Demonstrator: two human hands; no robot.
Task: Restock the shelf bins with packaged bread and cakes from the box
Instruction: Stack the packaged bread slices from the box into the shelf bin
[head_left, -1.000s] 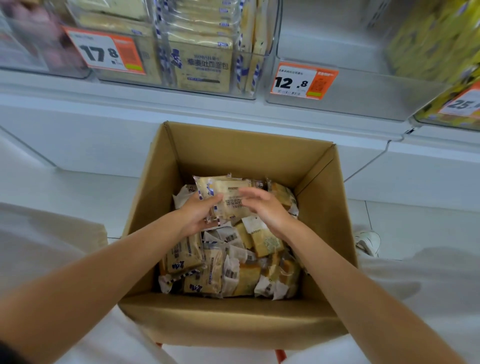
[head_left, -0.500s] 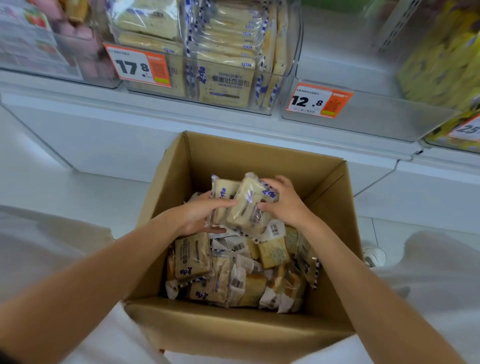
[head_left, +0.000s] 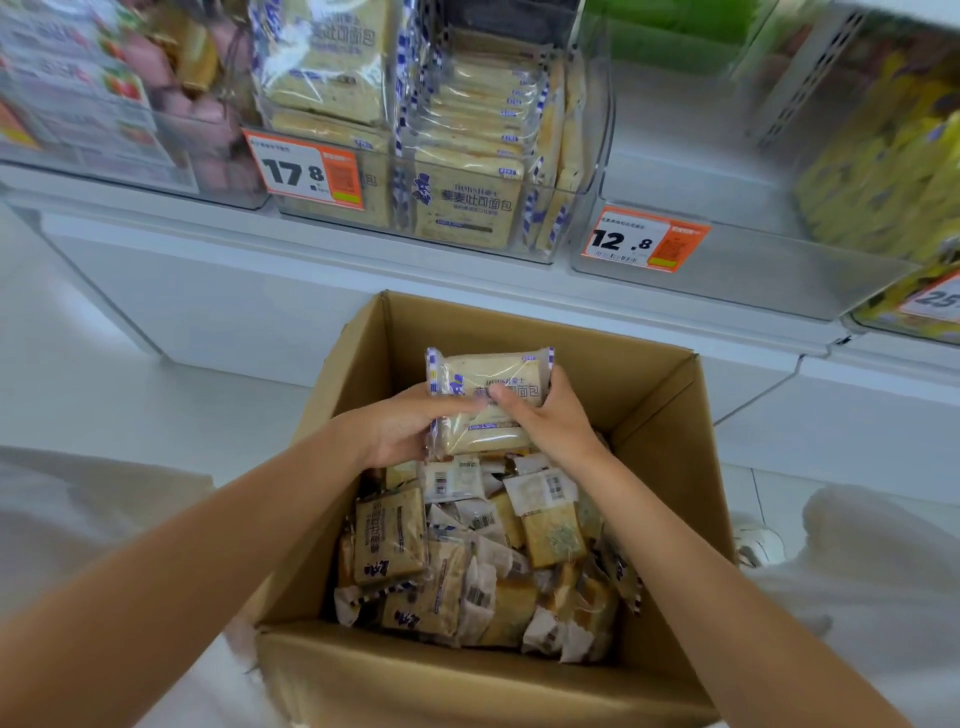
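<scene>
Left hand: the left hand (head_left: 400, 426) is curled round the left edge of a bread pack (head_left: 488, 371). The thumb lies across the front, and the fingers are tucked behind where they can't really be seen.
Right hand: the right hand (head_left: 553, 423) grips the right side of the same pack, thumb on the printed face, its tip pretty much meeting the left thumb.
Bread pack: held between both hands over the far end of the box, above the heap, print facing the camera. Might be more than one pack stacked in there, hard to tell.
Cardboard box: the cardboard box (head_left: 665, 415) sits open on the white floor, right in front of the shelf.
Inside the box: a messy heap of loose packs (head_left: 389, 535) lying every which way between the forearms, some face up, some showing barcode labels.
Middle bin: the clear middle bin (head_left: 467, 244) on the shelf is packed with the same sort of bread, some flat, some on edge. It has an orange 17.8 tag (head_left: 306, 171) on the front.
Next bin over: just to its right, a clear bin (head_left: 753, 280) carries a 12.8 tag (head_left: 644, 241).
Far right: yellow packs (head_left: 883, 171) behind clear plastic, pretty blurry.
Far left: pinkish packs (head_left: 171, 109) in another bin, also blurry.
By the box: the toe of a white shoe (head_left: 758, 543) pokes out just right of the box.
</scene>
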